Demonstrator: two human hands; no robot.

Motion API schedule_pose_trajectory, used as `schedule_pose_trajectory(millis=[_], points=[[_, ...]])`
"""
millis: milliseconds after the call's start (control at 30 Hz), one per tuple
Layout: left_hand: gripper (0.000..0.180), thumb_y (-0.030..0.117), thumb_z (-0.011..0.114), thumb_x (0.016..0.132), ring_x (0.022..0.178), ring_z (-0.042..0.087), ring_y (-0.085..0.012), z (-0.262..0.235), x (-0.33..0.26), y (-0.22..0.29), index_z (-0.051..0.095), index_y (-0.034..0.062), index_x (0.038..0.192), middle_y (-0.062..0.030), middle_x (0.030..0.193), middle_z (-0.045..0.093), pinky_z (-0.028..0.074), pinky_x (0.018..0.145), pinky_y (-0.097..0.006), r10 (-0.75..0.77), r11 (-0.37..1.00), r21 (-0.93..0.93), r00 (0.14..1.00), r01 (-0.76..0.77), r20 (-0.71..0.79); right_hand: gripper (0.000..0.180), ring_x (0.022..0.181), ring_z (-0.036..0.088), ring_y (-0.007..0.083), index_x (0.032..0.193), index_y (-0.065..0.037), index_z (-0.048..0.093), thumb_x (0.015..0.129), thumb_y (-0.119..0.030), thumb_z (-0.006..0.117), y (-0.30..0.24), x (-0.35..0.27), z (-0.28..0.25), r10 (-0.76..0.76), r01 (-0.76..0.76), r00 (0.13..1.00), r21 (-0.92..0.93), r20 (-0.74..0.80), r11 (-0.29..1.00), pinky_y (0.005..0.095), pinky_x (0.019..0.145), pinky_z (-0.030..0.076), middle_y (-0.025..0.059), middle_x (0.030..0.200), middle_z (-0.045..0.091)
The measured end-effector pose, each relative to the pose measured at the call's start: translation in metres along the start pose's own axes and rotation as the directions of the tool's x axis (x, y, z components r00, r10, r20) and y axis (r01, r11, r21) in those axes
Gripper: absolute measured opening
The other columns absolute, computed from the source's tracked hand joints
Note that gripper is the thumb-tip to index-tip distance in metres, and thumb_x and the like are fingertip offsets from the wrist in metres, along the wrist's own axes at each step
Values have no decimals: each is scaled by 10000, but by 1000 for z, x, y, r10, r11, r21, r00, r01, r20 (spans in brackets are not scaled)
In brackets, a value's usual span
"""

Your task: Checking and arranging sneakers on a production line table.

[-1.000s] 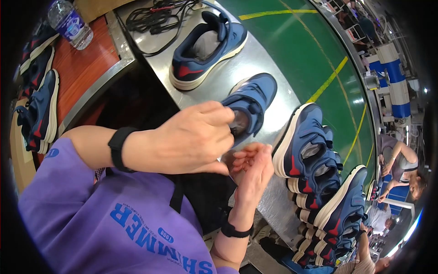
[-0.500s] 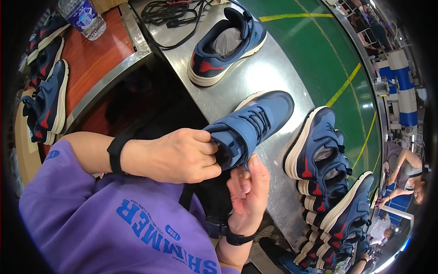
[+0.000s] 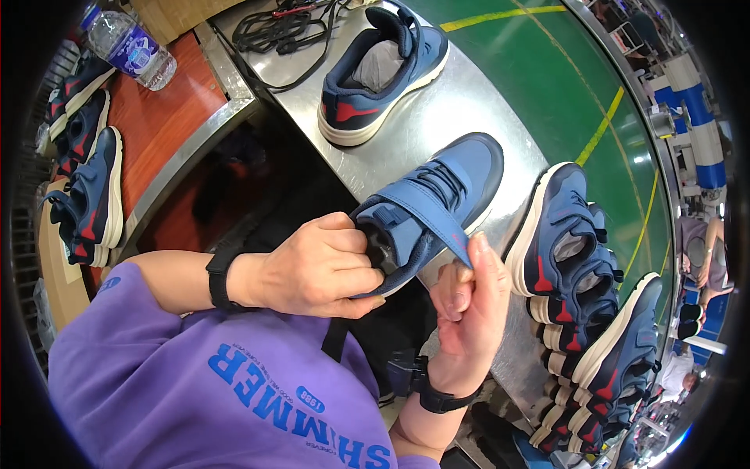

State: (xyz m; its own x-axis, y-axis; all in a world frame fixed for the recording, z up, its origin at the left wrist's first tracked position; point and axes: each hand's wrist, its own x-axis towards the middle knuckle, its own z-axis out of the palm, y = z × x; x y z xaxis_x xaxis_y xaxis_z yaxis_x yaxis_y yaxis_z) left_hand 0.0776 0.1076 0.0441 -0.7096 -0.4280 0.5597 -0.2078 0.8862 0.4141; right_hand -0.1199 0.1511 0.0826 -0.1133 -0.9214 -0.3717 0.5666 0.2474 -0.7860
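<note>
A blue sneaker [image 3: 469,168] with dark elastic laces rests on the metal bench, toe pointing away to the right. My left hand [image 3: 316,270] is closed around its heel and collar. Between thumb and fingers of my right hand [image 3: 473,301], the free end of the sneaker's blue strap [image 3: 426,209] is pulled out to the right, lifted off the side. The strap crosses over the laces. Grey stuffing seems to sit inside the opening, partly covered by my left fingers. Beyond it stands another blue sneaker [image 3: 383,78] with a red heel patch and paper stuffing.
Along the right of the metal bench [image 3: 351,168] several matching sneakers [image 3: 558,234] are lined up. More sneakers [image 3: 98,187] stand left on a red-brown table [image 3: 176,102] with a water bottle [image 3: 133,51]. A black cable [image 3: 281,31] lies coiled at the back. Other people are far right.
My right hand has moved right, drawing the strap end outward from the shoe's side. My left hand stays on the heel. The whole view has shifted slightly.
</note>
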Motion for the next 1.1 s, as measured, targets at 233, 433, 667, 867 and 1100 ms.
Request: schedule_pose_trajectory(millis=[233,433,667,867,1100], points=[[190,195,755,715,695,532,-174,3,0,2,612,97,794,1,728,546,404,644,-321,-16,999,28,999,17,-31,327,372,356,38,715,-72,542,1000,-232,558,21,-6,2,41,-38,998,55,-49,998,205,359,261,-32,486,444],[179,190,732,731,706,533,-171,4,3,4,576,108,758,-1,708,528,408,652,-322,9,999,36,1000,-9,5,353,438,400,32,677,-85,535,982,-250,603,38,-12,6,-44,33,988,-75,-150,997,189,400,299,-25,576,498],[196,176,700,735,706,532,-167,14,24,13,519,107,708,-7,671,487,418,669,-314,48,996,77,998,-51,44,350,468,387,29,697,-86,516,994,-258,582,45,-3,-10,-98,62,972,-165,-214,984,188,425,301,-26,585,479],[160,137,686,744,757,535,-185,33,25,23,567,60,818,-26,730,486,422,711,-326,38,999,-30,986,-43,-160,331,980,564,212,1121,12,544,1016,-295,476,56,-19,-19,-702,462,703,-679,-111,570,344,870,460,147,1108,568],[136,107,657,789,783,567,-209,19,3,6,592,53,895,-34,769,526,402,680,-340,183,926,-315,978,-207,-103,679,1441,158,459,949,-89,538,607,-602,824,52,-40,-33,-360,548,824,-780,438,304,540,1142,146,318,1568,73]])
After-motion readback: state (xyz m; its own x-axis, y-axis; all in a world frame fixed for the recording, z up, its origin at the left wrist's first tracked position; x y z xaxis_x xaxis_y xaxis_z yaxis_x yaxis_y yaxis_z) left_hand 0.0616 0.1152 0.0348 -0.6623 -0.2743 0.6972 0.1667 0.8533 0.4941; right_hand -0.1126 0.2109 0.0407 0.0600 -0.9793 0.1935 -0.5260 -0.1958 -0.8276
